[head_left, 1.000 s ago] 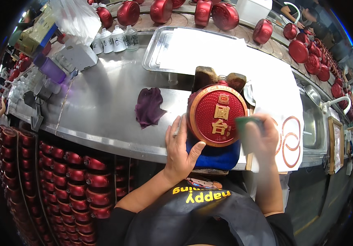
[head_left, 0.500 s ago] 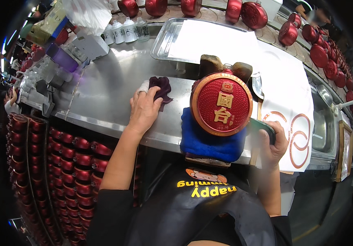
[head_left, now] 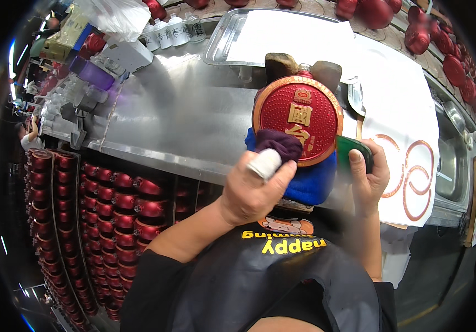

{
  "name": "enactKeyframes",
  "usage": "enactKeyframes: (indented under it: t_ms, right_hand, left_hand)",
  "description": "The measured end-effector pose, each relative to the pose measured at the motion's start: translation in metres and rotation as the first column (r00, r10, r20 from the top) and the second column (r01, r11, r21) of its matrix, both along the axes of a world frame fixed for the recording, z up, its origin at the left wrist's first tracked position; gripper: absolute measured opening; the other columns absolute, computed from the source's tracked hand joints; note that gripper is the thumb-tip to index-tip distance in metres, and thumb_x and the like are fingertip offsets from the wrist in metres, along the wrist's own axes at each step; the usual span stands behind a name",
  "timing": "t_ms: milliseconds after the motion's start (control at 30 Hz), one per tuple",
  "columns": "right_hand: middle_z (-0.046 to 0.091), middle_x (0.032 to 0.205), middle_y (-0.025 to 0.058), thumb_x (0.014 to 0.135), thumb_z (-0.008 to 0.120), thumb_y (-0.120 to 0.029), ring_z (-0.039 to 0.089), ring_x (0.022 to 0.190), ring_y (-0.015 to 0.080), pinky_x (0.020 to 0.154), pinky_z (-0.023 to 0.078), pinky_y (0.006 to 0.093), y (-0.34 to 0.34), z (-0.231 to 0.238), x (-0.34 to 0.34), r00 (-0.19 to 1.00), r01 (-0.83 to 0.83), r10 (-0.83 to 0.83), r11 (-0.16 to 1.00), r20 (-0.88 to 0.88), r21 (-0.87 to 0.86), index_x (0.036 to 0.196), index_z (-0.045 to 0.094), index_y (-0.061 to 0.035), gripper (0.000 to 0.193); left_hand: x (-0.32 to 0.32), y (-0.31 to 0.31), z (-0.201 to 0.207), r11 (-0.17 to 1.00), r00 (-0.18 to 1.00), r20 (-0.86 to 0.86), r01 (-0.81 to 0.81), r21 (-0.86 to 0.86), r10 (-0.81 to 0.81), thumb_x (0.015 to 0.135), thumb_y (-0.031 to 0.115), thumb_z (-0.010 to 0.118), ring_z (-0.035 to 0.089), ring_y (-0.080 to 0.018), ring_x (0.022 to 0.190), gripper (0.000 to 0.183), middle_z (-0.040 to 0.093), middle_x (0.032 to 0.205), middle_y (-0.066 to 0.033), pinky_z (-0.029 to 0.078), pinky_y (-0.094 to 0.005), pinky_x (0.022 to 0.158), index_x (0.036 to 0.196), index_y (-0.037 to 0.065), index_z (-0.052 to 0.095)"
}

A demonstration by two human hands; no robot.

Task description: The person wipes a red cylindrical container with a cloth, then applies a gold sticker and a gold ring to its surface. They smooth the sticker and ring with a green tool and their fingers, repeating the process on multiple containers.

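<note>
A round, flat red bottle (head_left: 322,124) with a copper-coloured rim and raised gold characters leans face-up on a blue cloth (head_left: 318,182). Two worn brown blocks (head_left: 280,67) flank its neck. My left hand (head_left: 252,191), one finger wrapped in white, is closed on a dark purple cloth (head_left: 278,143). That cloth lies over the lower left of the bottle's face, and whether it presses on it is hard to tell. Beside the bottle's right edge, my right hand (head_left: 375,176) grips a flat green scraper (head_left: 350,148) between thumb and fingers.
White paper (head_left: 398,105) with orange ring strips (head_left: 418,180) covers the right side. A metal tray (head_left: 221,41) holds white sheets behind the bottle. Small white bottles (head_left: 177,32) stand at the back left of the steel counter (head_left: 160,122). Racks of red bottles (head_left: 110,221) fill the lower left.
My left hand has lifted the purple cloth off the steel counter and carried it right, onto the bottle's lower face. The right hand keeps the scraper beside the bottle. The whole view has shifted slightly.
</note>
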State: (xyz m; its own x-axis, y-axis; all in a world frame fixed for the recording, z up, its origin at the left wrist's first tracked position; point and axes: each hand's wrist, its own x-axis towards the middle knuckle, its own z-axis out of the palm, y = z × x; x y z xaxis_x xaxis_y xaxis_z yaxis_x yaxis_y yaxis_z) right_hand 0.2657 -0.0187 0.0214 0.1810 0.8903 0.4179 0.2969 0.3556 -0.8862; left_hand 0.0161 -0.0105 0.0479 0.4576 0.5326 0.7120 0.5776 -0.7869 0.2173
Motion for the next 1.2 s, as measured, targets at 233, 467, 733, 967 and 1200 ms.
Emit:
enactKeyframes:
  t_ms: [233, 467, 733, 967, 1200]
  right_hand:
    - [0.063, 0.095, -0.0011, 0.101, 0.069, -0.021, 0.055, 0.083, 0.005, 0.075, 0.045, 0.0185, -0.007, -0.002, 0.008, 0.994, 0.03, -0.033, 0.999, -0.1, -0.03, 0.116, 0.062, -0.0007, 0.026]
    - [0.062, 0.093, -0.0019, 0.102, 0.068, -0.02, 0.053, 0.08, 0.0035, 0.07, 0.042, 0.0177, -0.011, 0.002, 0.016, 0.985, 0.056, -0.062, 0.998, -0.164, -0.041, 0.114, 0.061, -0.0009, 0.024]
    - [0.064, 0.095, 0.0002, 0.103, 0.066, -0.02, 0.055, 0.08, 0.0052, 0.07, 0.044, 0.0188, -0.006, 0.003, 0.019, 0.984, 0.046, -0.057, 0.996, -0.168, -0.073, 0.115, 0.061, -0.0006, 0.023]
    - [0.059, 0.14, 0.0207, 0.103, 0.056, -0.005, 0.061, 0.124, 0.0251, 0.096, 0.053, 0.0326, 0.004, 0.001, 0.003, 0.998, -0.061, 0.061, 0.998, 0.007, -0.003, 0.137, 0.054, 0.0033, 0.035]
    - [0.052, 0.147, 0.027, 0.088, 0.051, 0.014, 0.051, 0.138, 0.0399, 0.116, 0.04, 0.0449, 0.001, -0.006, -0.02, 0.918, -0.071, 0.061, 0.997, 0.393, 0.012, 0.149, 0.044, 0.0062, 0.062]
  left_hand:
    - [0.029, 0.009, 0.009, 0.976, 0.962, -0.227, 0.182, 0.116, -0.153, 0.077, 0.016, 0.065, 0.055, -0.0219, 0.088, 0.017, 0.061, 0.09, -0.0031, 0.047, -0.0332, 0.069, 0.092, 0.01, 0.072]
    - [0.059, 0.046, 0.045, 0.952, 0.882, -0.378, 0.306, 0.002, -0.282, 0.077, 0.017, 0.062, 0.056, -0.0248, 0.088, 0.017, 0.058, 0.087, -0.0055, 0.046, -0.0374, 0.076, 0.089, 0.007, 0.071]
    - [0.063, 0.135, 0.078, 0.967, 0.902, -0.353, 0.248, -0.05, -0.25, 0.08, 0.008, 0.064, 0.064, -0.0287, 0.086, 0.006, 0.065, 0.087, -0.0122, 0.054, -0.0397, 0.081, 0.078, 0.004, 0.068]
    - [-0.016, 0.116, 0.049, 0.974, 1.0, 0.007, 0.022, -0.227, -0.021, 0.09, 0.011, 0.073, 0.061, -0.0313, 0.08, 0.012, 0.061, 0.081, -0.0143, 0.051, -0.0399, 0.072, 0.101, 0.007, 0.075]
    - [-0.029, 0.016, 0.005, 0.96, 0.968, 0.209, -0.079, -0.268, 0.138, 0.089, 0.003, 0.074, 0.062, -0.032, 0.085, 0.021, 0.066, 0.103, -0.0161, 0.052, -0.0393, 0.078, 0.11, 0.004, 0.075]
